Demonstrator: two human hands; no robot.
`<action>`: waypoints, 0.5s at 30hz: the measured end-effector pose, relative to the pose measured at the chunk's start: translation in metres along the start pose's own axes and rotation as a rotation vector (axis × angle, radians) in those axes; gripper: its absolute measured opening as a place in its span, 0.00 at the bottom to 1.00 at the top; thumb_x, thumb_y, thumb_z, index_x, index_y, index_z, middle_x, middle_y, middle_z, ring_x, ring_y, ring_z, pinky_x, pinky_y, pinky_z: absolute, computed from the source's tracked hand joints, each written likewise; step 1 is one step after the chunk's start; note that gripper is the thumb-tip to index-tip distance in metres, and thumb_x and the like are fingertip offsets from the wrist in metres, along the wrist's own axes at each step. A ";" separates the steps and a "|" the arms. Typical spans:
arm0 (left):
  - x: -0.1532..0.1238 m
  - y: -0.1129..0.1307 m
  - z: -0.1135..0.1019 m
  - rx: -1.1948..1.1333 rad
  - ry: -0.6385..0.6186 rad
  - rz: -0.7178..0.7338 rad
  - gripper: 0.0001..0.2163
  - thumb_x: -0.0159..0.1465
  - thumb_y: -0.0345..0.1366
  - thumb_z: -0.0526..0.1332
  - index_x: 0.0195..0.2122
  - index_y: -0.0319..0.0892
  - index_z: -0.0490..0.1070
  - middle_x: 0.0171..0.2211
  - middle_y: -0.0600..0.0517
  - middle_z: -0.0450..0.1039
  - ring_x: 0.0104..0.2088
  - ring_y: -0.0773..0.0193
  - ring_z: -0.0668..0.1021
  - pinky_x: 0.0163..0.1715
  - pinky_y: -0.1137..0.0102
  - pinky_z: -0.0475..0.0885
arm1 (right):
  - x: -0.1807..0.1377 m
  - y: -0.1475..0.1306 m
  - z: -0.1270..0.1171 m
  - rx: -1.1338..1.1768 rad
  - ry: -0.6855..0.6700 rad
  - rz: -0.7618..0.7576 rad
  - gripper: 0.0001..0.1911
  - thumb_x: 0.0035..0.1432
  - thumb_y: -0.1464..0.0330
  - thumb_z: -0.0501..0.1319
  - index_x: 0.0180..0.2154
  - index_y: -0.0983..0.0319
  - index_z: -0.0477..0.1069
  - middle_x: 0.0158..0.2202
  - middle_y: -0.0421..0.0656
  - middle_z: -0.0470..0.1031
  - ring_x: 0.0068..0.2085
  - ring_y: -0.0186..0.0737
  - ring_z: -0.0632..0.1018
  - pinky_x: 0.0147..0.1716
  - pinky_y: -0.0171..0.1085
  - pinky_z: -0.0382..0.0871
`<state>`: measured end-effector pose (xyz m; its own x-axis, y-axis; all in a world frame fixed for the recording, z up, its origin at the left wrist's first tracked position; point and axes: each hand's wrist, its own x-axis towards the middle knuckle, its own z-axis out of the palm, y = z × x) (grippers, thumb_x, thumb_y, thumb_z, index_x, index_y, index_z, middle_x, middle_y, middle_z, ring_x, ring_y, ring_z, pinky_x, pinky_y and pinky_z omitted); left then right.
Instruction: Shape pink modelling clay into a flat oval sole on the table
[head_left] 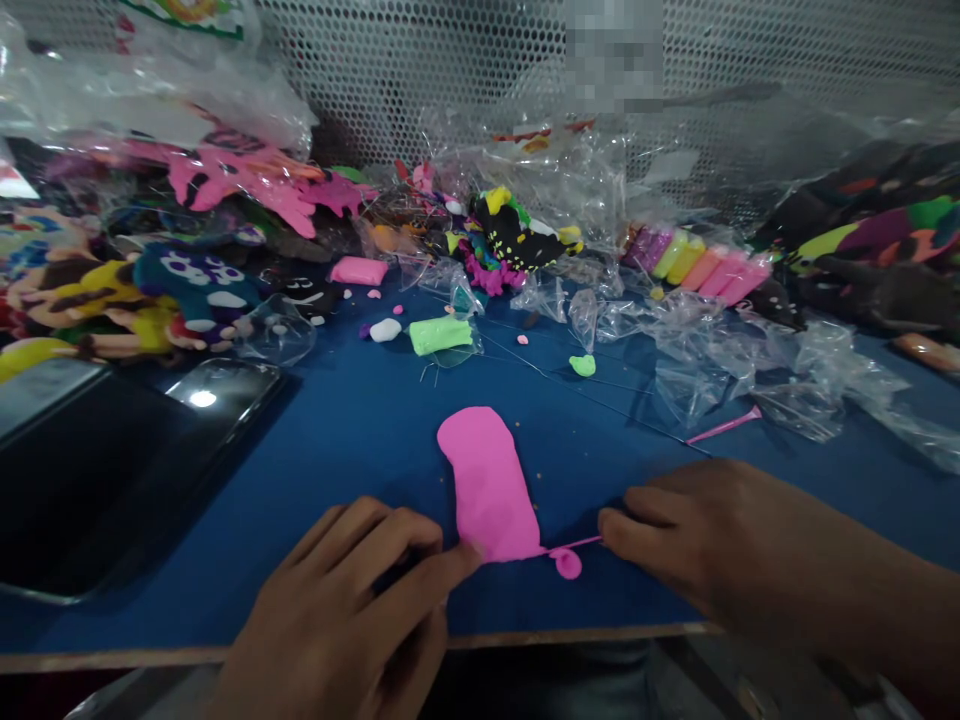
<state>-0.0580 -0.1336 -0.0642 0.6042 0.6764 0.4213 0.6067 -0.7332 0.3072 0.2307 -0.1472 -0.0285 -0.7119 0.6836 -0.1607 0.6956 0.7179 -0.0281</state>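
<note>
A flat, rounded pink clay sheet (491, 480) lies on the blue table before me. My left hand (360, 590) has its fingers bent, one fingertip pressing the sheet's lower left corner. From the lower right corner a thin pink strand (581, 543) stretches sideways to my right hand (690, 535), whose thumb and fingers pinch its end. Just under the strand sits a small pink clay disc (568, 564), apparently touching it. My right fingertips partly hide the strand's end.
A dark glossy device (82, 480) and a phone (225, 388) lie left. Beyond the sheet are a green clay block (441, 336), a green lump (582, 365) and a pink stick (724, 425). Clear plastic wrappers (697, 370) and colourful clay figures (195, 285) fill the back.
</note>
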 end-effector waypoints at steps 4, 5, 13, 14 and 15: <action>-0.002 0.000 0.001 -0.002 -0.016 0.005 0.16 0.62 0.26 0.54 0.44 0.50 0.74 0.36 0.53 0.72 0.35 0.66 0.71 0.36 0.69 0.67 | -0.014 0.008 -0.012 0.007 0.017 0.053 0.09 0.59 0.78 0.53 0.35 0.59 0.68 0.24 0.39 0.69 0.23 0.36 0.67 0.23 0.38 0.49; -0.002 0.000 0.001 -0.003 -0.015 0.010 0.16 0.62 0.25 0.54 0.44 0.50 0.74 0.36 0.53 0.72 0.35 0.66 0.71 0.36 0.70 0.67 | -0.015 0.008 -0.014 0.014 0.041 0.061 0.09 0.62 0.76 0.52 0.35 0.59 0.68 0.24 0.39 0.69 0.23 0.36 0.68 0.24 0.38 0.50; 0.008 0.007 -0.003 0.072 -0.025 0.111 0.15 0.62 0.33 0.58 0.50 0.50 0.71 0.48 0.50 0.71 0.47 0.59 0.72 0.44 0.66 0.69 | 0.000 -0.009 -0.004 0.075 0.225 0.000 0.10 0.63 0.75 0.52 0.30 0.60 0.66 0.22 0.37 0.64 0.22 0.34 0.62 0.23 0.37 0.47; 0.010 0.008 -0.003 0.069 -0.030 0.121 0.15 0.62 0.34 0.58 0.50 0.50 0.71 0.48 0.50 0.71 0.47 0.59 0.72 0.44 0.66 0.69 | 0.002 -0.009 -0.002 0.063 0.230 -0.012 0.09 0.63 0.75 0.52 0.31 0.60 0.66 0.22 0.37 0.64 0.23 0.34 0.62 0.24 0.37 0.47; 0.011 0.009 -0.003 0.063 -0.033 0.126 0.15 0.62 0.34 0.58 0.50 0.50 0.72 0.49 0.51 0.71 0.48 0.59 0.72 0.45 0.66 0.69 | 0.004 -0.008 0.000 0.048 0.232 -0.026 0.08 0.63 0.74 0.52 0.33 0.60 0.67 0.23 0.37 0.65 0.23 0.34 0.62 0.24 0.37 0.48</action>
<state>-0.0474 -0.1323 -0.0541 0.6935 0.5818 0.4249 0.5553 -0.8074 0.1992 0.2225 -0.1498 -0.0285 -0.7288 0.6810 0.0715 0.6766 0.7322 -0.0774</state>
